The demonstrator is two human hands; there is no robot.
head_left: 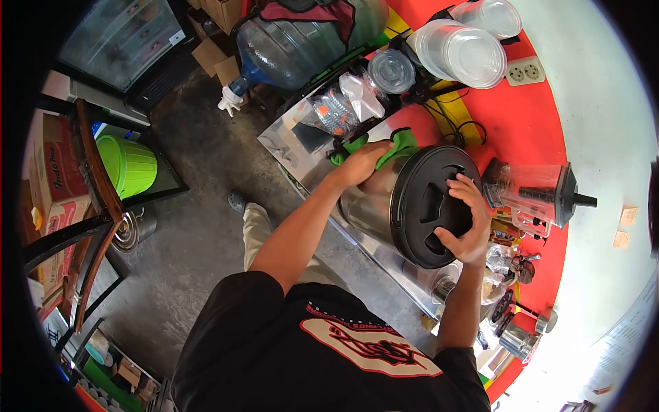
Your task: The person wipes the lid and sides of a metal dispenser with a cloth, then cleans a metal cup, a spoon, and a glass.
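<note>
A large steel container (374,206) with a round black lid (419,206) is tilted on the counter, its lid facing right. My left hand (364,165) presses a green cloth (398,147) against the container's upper side, with its fingers closed on the cloth. More green cloth shows to the left of that hand. My right hand (470,223) rests on the lid, its thumb and fingers spread over the recessed part. A blender jar (532,189) stands just right of the lid.
Behind the container are plastic cups (461,53), a water bottle (295,51), black cables (449,117) and a wall socket (526,71). Metal kitchenware (518,341) is at the lower right. A green bin (127,165) and a wooden chair (89,158) are at left.
</note>
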